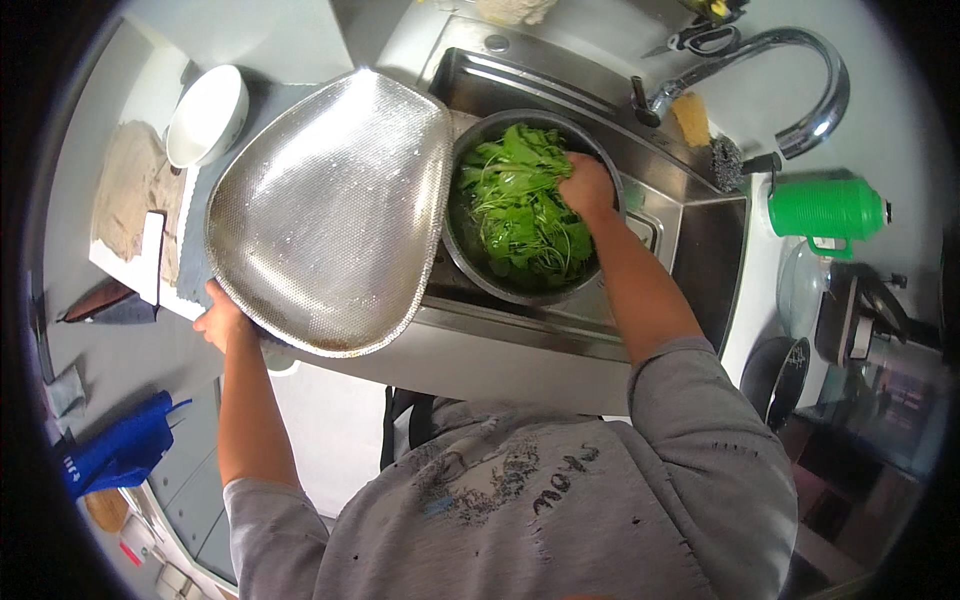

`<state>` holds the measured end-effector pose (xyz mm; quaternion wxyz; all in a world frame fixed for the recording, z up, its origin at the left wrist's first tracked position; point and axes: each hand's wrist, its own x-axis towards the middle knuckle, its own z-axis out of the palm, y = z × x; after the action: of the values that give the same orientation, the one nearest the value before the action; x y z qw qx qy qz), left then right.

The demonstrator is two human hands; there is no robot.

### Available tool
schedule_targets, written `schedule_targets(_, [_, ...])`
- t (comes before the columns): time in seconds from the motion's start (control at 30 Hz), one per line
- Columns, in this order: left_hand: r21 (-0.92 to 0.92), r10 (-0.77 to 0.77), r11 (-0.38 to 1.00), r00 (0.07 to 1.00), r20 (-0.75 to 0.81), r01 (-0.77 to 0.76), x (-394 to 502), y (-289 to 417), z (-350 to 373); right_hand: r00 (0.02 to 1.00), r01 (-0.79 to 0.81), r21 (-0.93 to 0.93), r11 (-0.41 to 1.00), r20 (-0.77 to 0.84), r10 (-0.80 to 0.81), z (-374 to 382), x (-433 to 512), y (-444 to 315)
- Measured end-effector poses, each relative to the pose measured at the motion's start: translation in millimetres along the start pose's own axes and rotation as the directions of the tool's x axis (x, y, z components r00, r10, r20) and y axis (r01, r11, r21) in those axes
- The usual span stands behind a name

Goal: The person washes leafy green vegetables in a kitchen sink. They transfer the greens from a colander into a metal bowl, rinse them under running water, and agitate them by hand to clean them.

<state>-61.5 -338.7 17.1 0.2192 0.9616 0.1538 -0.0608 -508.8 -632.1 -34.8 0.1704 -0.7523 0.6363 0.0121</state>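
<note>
My left hand (223, 319) grips the lower left rim of a large perforated metal strainer basket (322, 217). The basket holds no food and is tilted beside the sink. My right hand (589, 186) is inside a round metal pot (525, 296), closed around a bunch of wet leafy greens (517, 195). Some of its fingers are hidden by the leaves. The pot sits in the stainless steel sink (705, 255), its left edge close to the basket's right rim.
A chrome faucet (836, 82) arches at the back right, near a yellow sponge (690, 120) and a steel wool scrubber (726, 163). A green jug (825, 208) stands right of the sink. At left are a white bowl (208, 116), a cutting board (135, 187) and a knife (152, 255).
</note>
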Motion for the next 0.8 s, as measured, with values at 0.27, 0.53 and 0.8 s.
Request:
schedule_targets(0.27, [0.010,0.019,1.000,1.000,-0.018,-0.019,-1.5,0.1,-1.0,0.984,0.114,-0.048,0.992,-0.132,-0.120,-57.6,-50.5,-25.5])
schedule_targets(0.53, [-0.011,0.003,1.000,0.999,-0.033,-0.003,-2.5,0.7,1.5,0.924,0.226,0.066,0.972,0.301,-0.235,-24.6,-80.9,-33.1])
schedule_targets(0.8, [-0.014,-0.020,1.000,0.999,-0.040,0.019,2.3,0.1,3.3,0.981,0.076,-0.014,0.997,0.178,-0.072,50.7,-63.2,-28.8])
